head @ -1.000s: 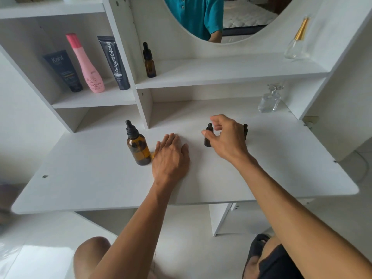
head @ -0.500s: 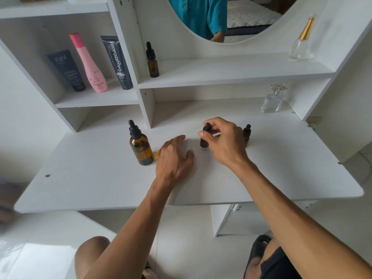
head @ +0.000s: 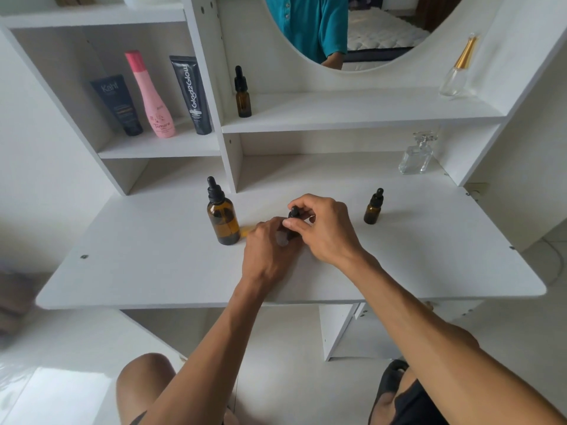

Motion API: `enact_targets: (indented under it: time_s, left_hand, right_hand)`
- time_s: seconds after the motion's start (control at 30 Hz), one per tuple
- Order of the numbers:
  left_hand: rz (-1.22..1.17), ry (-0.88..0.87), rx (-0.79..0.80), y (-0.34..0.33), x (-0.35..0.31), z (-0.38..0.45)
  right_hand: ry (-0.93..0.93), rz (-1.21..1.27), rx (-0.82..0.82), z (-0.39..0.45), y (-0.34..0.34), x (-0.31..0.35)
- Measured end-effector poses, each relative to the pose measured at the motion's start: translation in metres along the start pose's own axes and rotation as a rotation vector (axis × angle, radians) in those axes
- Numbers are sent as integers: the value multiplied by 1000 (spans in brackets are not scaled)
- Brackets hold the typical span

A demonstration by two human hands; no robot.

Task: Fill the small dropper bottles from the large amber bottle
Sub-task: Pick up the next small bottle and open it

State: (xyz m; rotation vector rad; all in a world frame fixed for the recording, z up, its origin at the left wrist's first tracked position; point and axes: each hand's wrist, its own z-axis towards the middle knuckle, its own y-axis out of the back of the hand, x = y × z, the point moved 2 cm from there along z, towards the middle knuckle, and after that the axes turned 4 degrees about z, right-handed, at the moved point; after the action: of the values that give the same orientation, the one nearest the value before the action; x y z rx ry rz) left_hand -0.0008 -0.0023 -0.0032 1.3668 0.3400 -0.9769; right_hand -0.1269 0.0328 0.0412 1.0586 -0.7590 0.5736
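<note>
The task looks to be at its very start. The large amber bottle [head: 223, 220] stands capped near the middle of the table [head: 147, 271], its dropper top on, so nothing has been drawn from it yet. Just to its right both hands meet on one small dropper bottle [head: 293, 223]: the left hand [head: 268, 251] has its grip curled round the body, mostly hiding it, while the right hand [head: 326, 230] pinches the black cap between thumb and fingertips, apparently to unscrew it. A second small dropper bottle [head: 373, 208] stands capped and untouched further toward the right edge. Whether either small bottle holds liquid cannot be told. By this judgement, opening, filling and recapping both small bottles all remain.
</note>
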Motion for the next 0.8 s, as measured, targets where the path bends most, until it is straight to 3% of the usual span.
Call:
enact_targets:
  time_s: [0.6,0.8]
  left_hand:
    - [-42,12,-40,-3,10,3]
    - [-61,26,-51,-4,11,4]
  right_hand:
    - [-6,-69,26,4,-4,5]
    - [-17,-107,127,8,1,7]
